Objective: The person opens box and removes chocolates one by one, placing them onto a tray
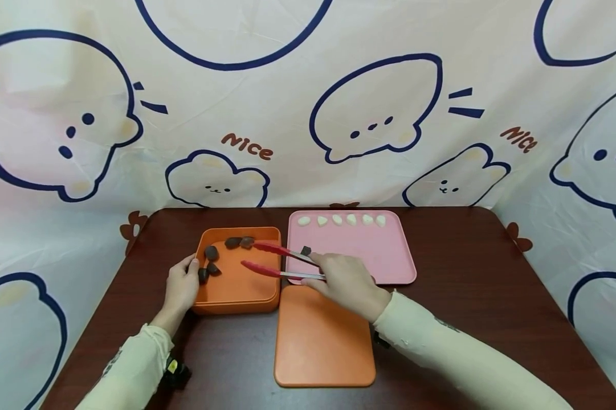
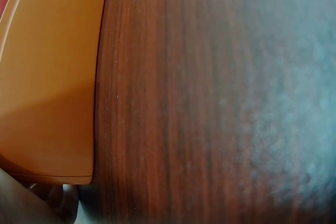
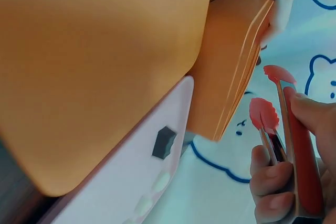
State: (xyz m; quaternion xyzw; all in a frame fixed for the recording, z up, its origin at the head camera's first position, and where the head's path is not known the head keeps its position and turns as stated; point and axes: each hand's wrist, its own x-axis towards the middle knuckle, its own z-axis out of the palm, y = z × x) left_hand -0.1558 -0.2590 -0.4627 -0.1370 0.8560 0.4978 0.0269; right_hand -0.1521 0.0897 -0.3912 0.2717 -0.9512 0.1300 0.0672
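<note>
My left hand (image 1: 182,286) grips the left wall of an orange box (image 1: 241,291), thumb at the rim. Inside the box, several dark brown lumps (image 1: 212,253) lie along its left and back sides. My right hand (image 1: 350,283) holds a pair of red-tipped tongs (image 1: 260,269). The tongs' tips are spread apart above the right half of the box, with nothing between them. Beneath the tongs, a pink tray (image 1: 390,263) carries one dark angular piece (image 3: 164,142) near its left side. Several small white pieces (image 1: 337,220) stand in a row along the tray's back edge.
A flat orange lid-like panel (image 1: 324,347) lies on the dark wooden table (image 1: 472,319), in front of the pink tray and right of the box. Behind the table hangs a pale cloth (image 1: 287,114) with blue cartoon outlines.
</note>
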